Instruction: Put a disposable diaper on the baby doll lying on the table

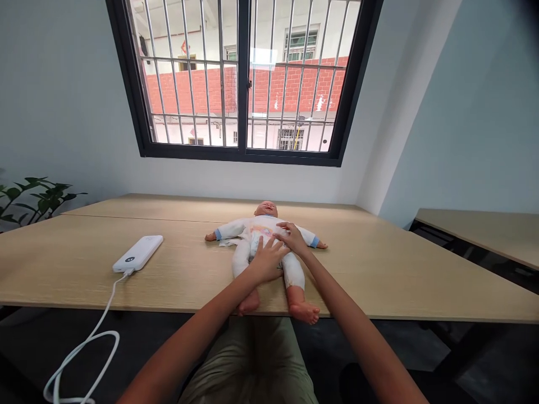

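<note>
A baby doll (263,233) in a white romper with blue cuffs lies on its back on the wooden table (84,264), head toward the window, feet over the near edge. My left hand (267,259) lies flat on the doll's lower belly, fingers stretched out and spread. My right hand (292,237) rests on the doll's chest just right of it, fingers bent, their tips pressing the cloth. Whether those fingers pinch the fabric is hard to make out. A bit of white cloth or diaper (229,242) shows under the doll's left side.
A white power bank (138,253) lies on the table to the left, its white cable (84,348) looping down over the front edge. A leafy plant (33,196) stands at far left. A second table (484,230) is at right. A barred window (242,78) faces me.
</note>
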Demonstrator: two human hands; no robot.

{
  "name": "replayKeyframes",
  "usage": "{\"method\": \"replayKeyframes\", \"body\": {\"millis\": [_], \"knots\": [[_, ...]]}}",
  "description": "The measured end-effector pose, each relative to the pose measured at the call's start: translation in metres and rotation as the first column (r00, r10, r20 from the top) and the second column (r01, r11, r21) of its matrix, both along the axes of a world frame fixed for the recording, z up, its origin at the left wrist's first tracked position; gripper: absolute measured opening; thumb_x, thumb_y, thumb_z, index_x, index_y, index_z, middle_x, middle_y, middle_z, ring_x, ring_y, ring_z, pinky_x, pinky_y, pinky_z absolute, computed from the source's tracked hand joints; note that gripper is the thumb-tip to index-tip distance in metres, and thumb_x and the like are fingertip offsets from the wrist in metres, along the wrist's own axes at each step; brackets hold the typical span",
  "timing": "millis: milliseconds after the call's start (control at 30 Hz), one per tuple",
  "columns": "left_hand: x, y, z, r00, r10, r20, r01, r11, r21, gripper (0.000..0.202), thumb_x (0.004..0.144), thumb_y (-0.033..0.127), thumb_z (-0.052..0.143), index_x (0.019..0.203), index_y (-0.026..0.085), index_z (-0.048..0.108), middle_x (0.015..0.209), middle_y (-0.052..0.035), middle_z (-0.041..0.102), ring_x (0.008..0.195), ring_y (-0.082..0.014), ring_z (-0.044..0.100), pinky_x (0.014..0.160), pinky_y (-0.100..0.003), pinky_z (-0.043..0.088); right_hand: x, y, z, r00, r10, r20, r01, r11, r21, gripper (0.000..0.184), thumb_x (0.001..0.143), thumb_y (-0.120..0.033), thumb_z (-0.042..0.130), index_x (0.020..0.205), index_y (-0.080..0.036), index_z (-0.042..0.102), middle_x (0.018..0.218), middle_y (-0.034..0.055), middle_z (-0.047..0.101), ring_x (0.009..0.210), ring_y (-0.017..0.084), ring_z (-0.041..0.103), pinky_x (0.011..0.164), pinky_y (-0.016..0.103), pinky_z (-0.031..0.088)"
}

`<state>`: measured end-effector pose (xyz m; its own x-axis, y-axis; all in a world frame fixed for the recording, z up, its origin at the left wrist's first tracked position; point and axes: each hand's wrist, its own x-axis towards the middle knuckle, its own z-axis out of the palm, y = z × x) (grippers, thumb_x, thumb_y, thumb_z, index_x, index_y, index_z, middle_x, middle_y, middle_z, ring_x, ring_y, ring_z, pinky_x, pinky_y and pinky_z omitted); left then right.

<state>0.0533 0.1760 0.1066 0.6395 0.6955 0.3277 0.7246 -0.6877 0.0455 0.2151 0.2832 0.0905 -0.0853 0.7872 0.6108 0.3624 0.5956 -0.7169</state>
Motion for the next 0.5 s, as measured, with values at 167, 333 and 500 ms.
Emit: {"method": "replayKeyframes", "body": {"millis": [167, 333, 500], "knots": [[-0.015, 0.011, 0.008, 0.985, -0.054, 0.161, 0.053, 0.999, 0.013, 0.065, 0.081, 0.036, 0.07, 0.141, 0.026, 0.05, 0.151, -0.014, 0.045, 0.141, -0.0357, 0.039, 0.118, -0.052, 0.031, 0.001, -0.007, 0.003, 0.99, -0.134, -0.053, 0.138, 0.986, 0.097, 0.044, 0.07, -0.053, 0.073, 0.097, -0.019, 0.067, 0.108, 0.0118, 0.066, 0.098, 0.026, 0.059, 0.09, 0.044, 0.048], [-0.032, 0.034, 0.013, 0.977, -0.077, 0.198, 0.071, 0.997, 0.038, 0.064, 0.078, 0.056, 0.073, 0.131, 0.024, 0.059, 0.138, -0.0141, 0.059, 0.137, -0.0382, 0.044, 0.122, -0.057, 0.02, 0.002, -0.016, 0.012, 0.968, -0.156, -0.196, 0.176, 0.981, 0.087, 0.037, 0.08, -0.052, 0.063, 0.095, -0.018, 0.066, 0.092, 0.0087, 0.068, 0.081, 0.022, 0.062, 0.075, 0.036, 0.05], [-0.042, 0.057, 0.006, 0.92, -0.12, 0.373, 0.161, 0.984, -0.08, 0.045, 0.082, 0.053, 0.067, 0.116, 0.024, 0.069, 0.132, -0.0121, 0.064, 0.134, -0.0362, 0.049, 0.12, -0.052, 0.027, 0.0, -0.018, 0.007, 0.996, 0.051, -0.074, -0.052, 0.999, -0.009, 0.034, 0.078, -0.038, 0.063, 0.106, -0.019, 0.068, 0.088, 0.0054, 0.072, 0.081, 0.019, 0.066, 0.071, 0.032, 0.051]]}}
